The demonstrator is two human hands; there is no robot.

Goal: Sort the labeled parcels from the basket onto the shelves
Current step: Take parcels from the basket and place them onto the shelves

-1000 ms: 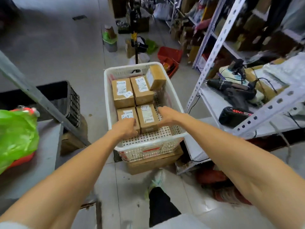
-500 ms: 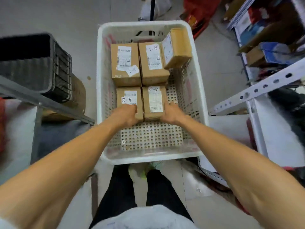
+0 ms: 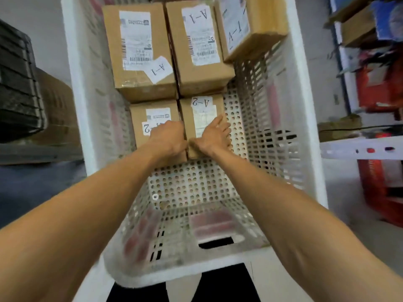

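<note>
Perforated plastic basket floor [image 3: 192, 184], boxy cardboard parcels [image 3: 139, 88]

Left hand [image 3: 168, 138] has shifted rightward into the seam beside the right A-2 parcel [image 3: 201, 118]. Right hand [image 3: 212, 136] now clasps that parcel's right side.

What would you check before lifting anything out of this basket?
1. Label on the right A-2 parcel readable: ok.
2. Label on the left A-2 parcel: partly covered by the left hand, not ok.
3. The right hand spans the right A-2 parcel, thumb near one edge, fingers at the other: ok.
4. Which parcel the left hand's curled fingers grip at the seam: cannot tell.
5. The tilted A-1 parcel sits by the basket wall, apart from both A-2 parcels: ok.
6. Where A-2 belongs on the shelves: cannot tell.
</note>
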